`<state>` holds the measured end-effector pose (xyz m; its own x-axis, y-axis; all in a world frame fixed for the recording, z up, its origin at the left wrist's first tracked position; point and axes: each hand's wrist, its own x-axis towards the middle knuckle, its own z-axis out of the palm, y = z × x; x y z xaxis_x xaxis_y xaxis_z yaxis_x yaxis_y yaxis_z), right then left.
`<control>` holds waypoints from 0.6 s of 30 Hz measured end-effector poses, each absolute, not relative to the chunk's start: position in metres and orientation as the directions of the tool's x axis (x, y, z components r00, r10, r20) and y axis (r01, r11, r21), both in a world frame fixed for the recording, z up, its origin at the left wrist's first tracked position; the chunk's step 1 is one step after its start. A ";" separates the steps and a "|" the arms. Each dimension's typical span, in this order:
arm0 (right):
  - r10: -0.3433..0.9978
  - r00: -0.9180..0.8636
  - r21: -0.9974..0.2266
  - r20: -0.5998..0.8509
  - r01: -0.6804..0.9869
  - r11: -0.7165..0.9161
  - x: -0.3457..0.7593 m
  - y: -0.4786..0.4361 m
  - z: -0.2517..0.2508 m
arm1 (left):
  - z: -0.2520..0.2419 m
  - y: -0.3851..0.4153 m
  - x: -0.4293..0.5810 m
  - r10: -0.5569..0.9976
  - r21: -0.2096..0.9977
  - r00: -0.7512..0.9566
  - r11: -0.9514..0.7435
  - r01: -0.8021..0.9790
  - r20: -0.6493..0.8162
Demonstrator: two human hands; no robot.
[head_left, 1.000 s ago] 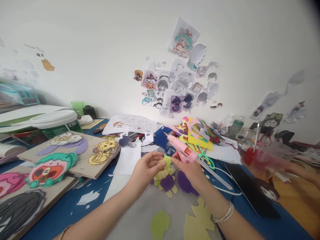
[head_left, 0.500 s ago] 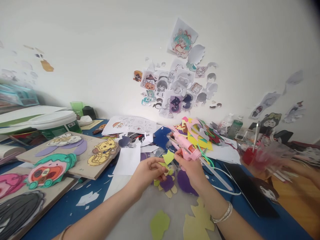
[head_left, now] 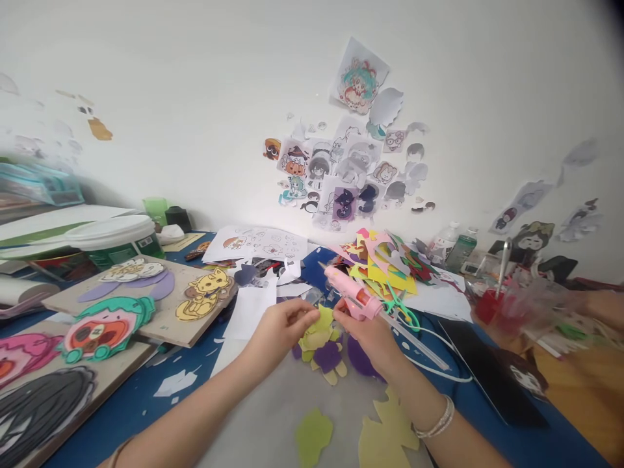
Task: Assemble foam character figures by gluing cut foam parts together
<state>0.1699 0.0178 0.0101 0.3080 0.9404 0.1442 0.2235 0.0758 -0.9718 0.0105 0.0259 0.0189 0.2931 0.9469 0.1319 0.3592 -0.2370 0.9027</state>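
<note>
My left hand (head_left: pixel 279 327) pinches a small yellow-green foam piece (head_left: pixel 322 320) just above a purple and yellow foam figure (head_left: pixel 327 356) lying on the blue table (head_left: pixel 141 403). My right hand (head_left: pixel 373 335) grips a pink hot glue gun (head_left: pixel 351 297), nozzle pointing up and left, with its fingertips close to the same foam piece. Two loose cut-outs, one green (head_left: pixel 312 437) and one yellow (head_left: pixel 387 434), lie nearer me between my forearms.
Wooden boards with foam characters (head_left: pixel 146 305) sit at the left, beside a green tub with a white lid (head_left: pixel 114 239). A heap of coloured foam scraps and green scissors (head_left: pixel 402 311) lies behind the glue gun. Another person's blurred hand (head_left: pixel 602 305) works at the right near a red cup (head_left: pixel 487 304).
The glue gun has tipped lower and its nozzle swung left. Both hands came down and closer together over the foam figure, with the foam piece lowered.
</note>
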 end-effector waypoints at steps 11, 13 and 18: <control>0.944 0.296 -0.972 0.148 0.218 0.084 0.174 0.018 0.008 | 0.027 0.021 0.008 0.968 0.890 0.195 -0.224 0.398 0.157; 0.941 0.305 -0.974 0.147 0.211 0.083 0.176 0.019 0.007 | 0.031 0.023 0.002 0.973 0.874 0.136 -0.227 0.429 0.187; 0.934 0.316 -0.971 0.169 0.216 0.103 0.175 0.019 0.006 | 0.031 0.037 -0.014 0.967 0.769 0.027 -0.218 0.601 0.254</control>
